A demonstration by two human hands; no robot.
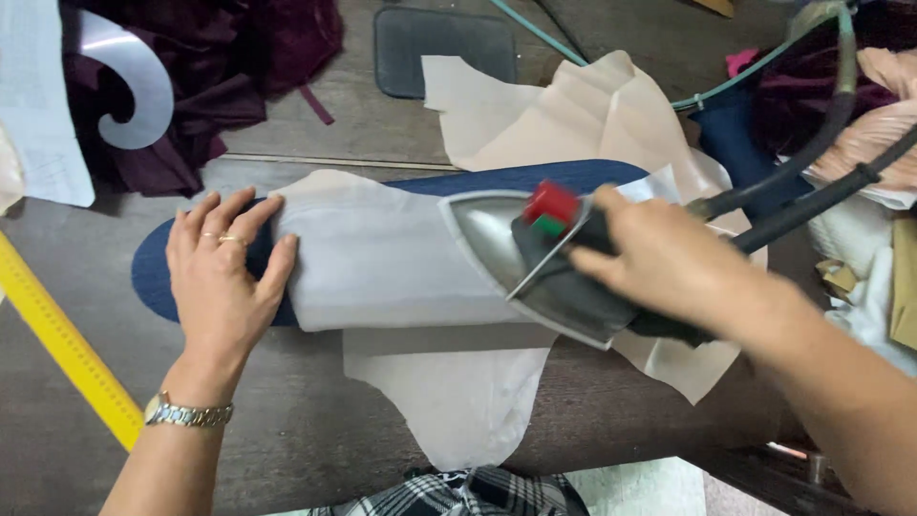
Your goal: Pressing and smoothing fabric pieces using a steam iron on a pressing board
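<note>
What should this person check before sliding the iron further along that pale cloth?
1. Left hand lies flat on the pale cloth, apart from the iron: ok.
2. Right hand grips the iron's handle: ok.
3. Cloth ahead of the iron's tip looks smooth: ok.
4. Cloth sits on the blue sleeve board: ok.
5. Hoses trail off to the right, off the cloth: ok.
6. Iron's heat: cannot tell.
</note>
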